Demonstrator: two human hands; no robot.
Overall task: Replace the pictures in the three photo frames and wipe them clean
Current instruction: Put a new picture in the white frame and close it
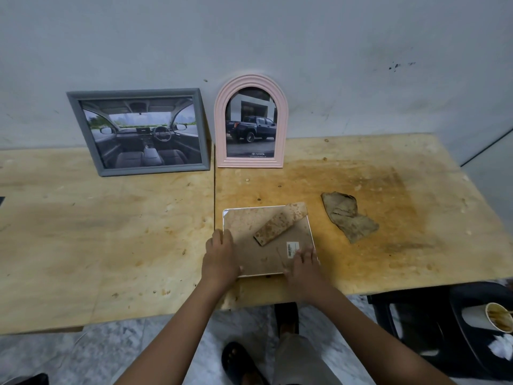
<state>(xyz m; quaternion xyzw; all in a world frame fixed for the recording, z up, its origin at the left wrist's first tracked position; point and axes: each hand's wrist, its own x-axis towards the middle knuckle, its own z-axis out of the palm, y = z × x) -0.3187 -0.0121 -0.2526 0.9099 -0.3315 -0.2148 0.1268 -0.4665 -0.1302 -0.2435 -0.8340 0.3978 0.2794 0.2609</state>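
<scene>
The white frame (241, 226) lies face down on the table (111, 232), directly under both hands and close to the near edge. The left hand (220, 252) rests flat on its left rim with fairly straight fingers, and the right hand (304, 263) presses open fingertips on the backing just below the sticker (291, 249); neither hand grips anything. If they push unevenly, the frame may slide toward the person and fall off the edge. The raised stand (280, 223) beyond the fingers may bend or tear if the backing is pulled up by it, and loose glass could drop out. The front and the picture inside are hidden. No clips are visible, and the palms cover the near corners. The cloth (348, 215) lies to the right of the right hand, apart from the frame.
</scene>
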